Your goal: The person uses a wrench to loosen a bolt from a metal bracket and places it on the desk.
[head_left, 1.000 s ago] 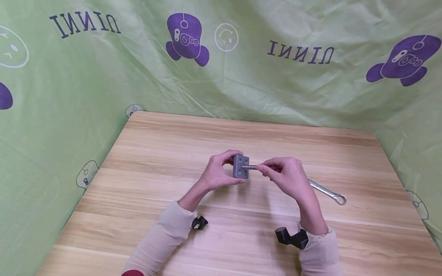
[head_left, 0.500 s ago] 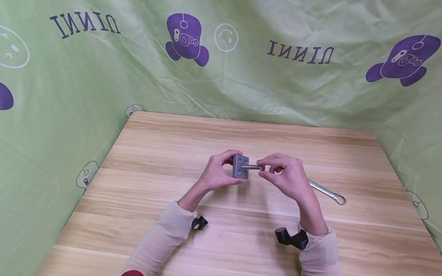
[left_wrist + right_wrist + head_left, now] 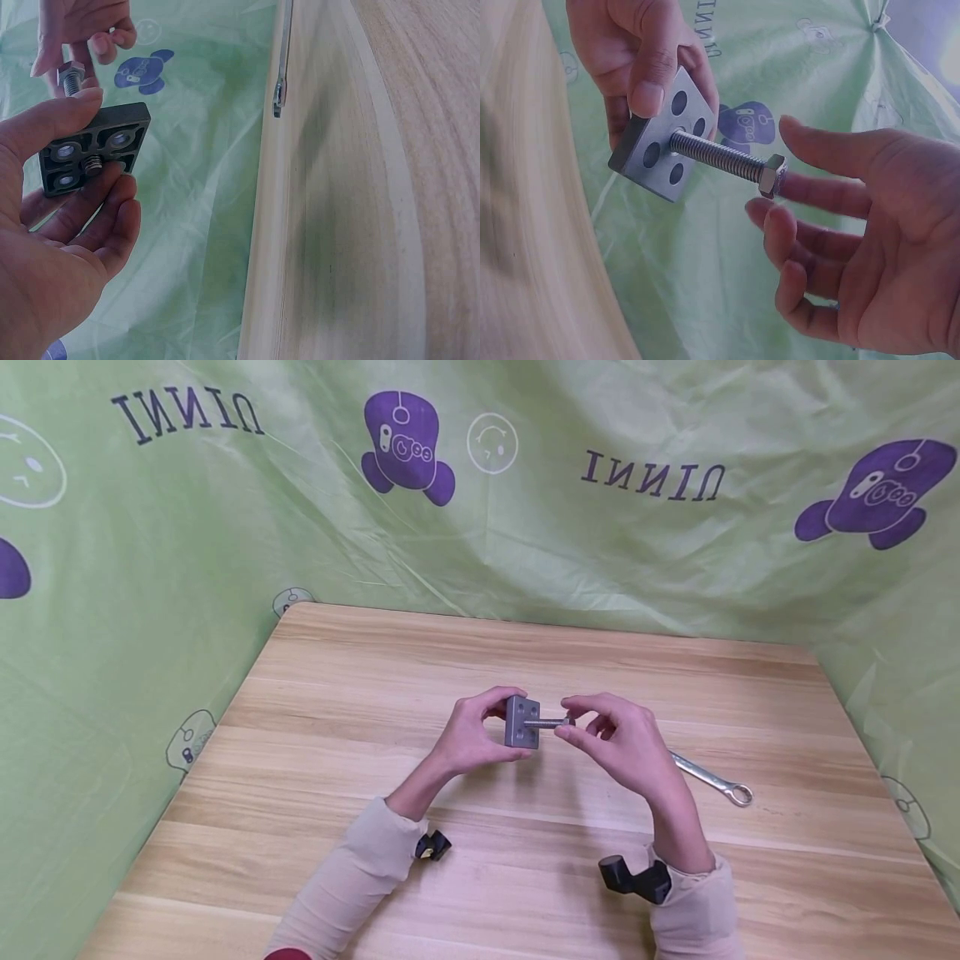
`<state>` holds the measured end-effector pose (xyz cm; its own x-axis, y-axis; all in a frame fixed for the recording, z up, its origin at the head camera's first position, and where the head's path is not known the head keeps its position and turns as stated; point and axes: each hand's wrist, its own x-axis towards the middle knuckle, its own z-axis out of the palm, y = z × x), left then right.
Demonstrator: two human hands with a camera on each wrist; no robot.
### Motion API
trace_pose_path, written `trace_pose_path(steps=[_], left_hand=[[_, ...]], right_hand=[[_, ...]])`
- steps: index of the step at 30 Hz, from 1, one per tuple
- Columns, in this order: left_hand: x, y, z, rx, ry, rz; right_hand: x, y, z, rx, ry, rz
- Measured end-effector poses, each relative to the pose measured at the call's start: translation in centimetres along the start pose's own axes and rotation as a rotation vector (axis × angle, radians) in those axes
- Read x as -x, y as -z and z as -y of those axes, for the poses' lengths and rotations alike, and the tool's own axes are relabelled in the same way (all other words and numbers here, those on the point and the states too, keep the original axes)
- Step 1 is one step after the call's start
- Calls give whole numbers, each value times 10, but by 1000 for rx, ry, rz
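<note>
My left hand (image 3: 474, 733) holds a grey square metal plate (image 3: 656, 154) by its edges, thumb on one side and fingers on the other. Through the plate's centre runs a hex bolt (image 3: 718, 157). Its threaded tip (image 3: 93, 165) pokes out a little on the back face, while most of the shank stands out towards my right hand. Several round holes surround it. My right hand (image 3: 900, 240) is at the bolt head (image 3: 772, 176), with the thumb lifted away and the index finger passing right behind the head. The other fingers are loosely bent.
A combination wrench (image 3: 708, 775) lies on the wooden table (image 3: 360, 677), right of my right hand and partly hidden by it. Green printed cloth (image 3: 480, 552) hangs behind and at both sides. Black wrist cameras (image 3: 633, 878) sit at the sleeves.
A second ago my right thumb and fingers pinched the bolt head; they have since spread apart around it. The left hand and plate have stayed in place.
</note>
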<state>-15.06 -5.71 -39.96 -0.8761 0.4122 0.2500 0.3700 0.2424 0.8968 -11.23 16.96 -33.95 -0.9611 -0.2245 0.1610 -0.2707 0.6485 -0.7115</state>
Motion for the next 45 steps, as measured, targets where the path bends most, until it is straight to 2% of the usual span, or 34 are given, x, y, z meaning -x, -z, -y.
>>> trace_pose_path(steps=[5, 11, 15, 20, 23, 27, 31, 36, 45], left_hand=[[0, -1, 1, -10, -11, -1], [-1, 0, 1, -3, 1, 5], [-1, 0, 2, 6, 1, 3], [0, 0, 1, 16, 9, -3], [0, 0, 1, 3, 8, -1], [-1, 0, 1, -5, 4, -2], [0, 0, 1, -4, 3, -3], [0, 0, 0, -9, 0, 0], [-1, -1, 2, -14, -18, -2]], right_hand=[[-1, 1, 1, 15, -97, 23], [-1, -1, 3, 5, -98, 22], [0, -2, 2, 15, -33, -24], [1, -4, -1, 2, 114, -100], [1, -5, -2, -13, 182, -118], [1, -6, -3, -27, 230, -119], [1, -6, -4, -28, 242, -106], [1, -4, -4, -11, 194, -70], [-1, -1, 0, 20, -94, 9]])
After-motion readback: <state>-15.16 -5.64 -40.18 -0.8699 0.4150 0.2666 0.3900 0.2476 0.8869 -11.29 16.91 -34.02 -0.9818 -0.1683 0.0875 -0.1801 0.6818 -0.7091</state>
